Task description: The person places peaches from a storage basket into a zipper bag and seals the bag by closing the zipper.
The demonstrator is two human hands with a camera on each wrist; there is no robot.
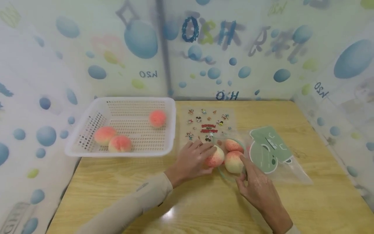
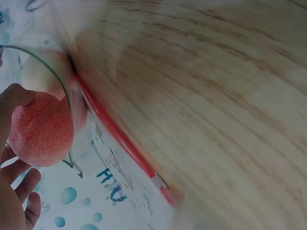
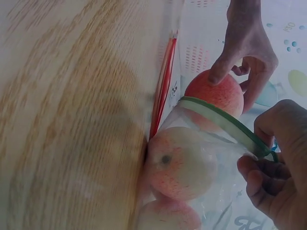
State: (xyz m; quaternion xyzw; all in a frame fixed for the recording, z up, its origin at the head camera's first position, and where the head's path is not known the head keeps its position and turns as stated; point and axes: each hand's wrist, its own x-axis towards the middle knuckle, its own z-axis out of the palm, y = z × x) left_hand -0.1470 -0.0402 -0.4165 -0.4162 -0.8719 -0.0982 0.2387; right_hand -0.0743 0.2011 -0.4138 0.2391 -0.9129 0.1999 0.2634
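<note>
My left hand (image 1: 191, 161) grips a pink and cream peach (image 1: 215, 157) at the mouth of a clear zip bag (image 1: 267, 149) printed with a green bear. Part of this peach shows through the bag wall in the right wrist view, behind the green rim (image 3: 220, 115). With thumb and fingers, my right hand (image 1: 258, 185) pinches that rim and the mouth stands open. Inside the bag lie a paler peach (image 3: 182, 163) and another peach (image 1: 233, 145); a further pink patch beneath them is mostly hidden.
On the left stands a white perforated basket (image 1: 140, 153) holding a peach (image 1: 157, 118) at its right end and two peaches (image 1: 120, 143) near its front. A second clear bag (image 1: 204, 118) with cartoon prints and a red zip (image 2: 120, 132) lies flat behind my hands. Patterned curtains (image 1: 204, 65) surround the wooden table (image 1: 146, 195).
</note>
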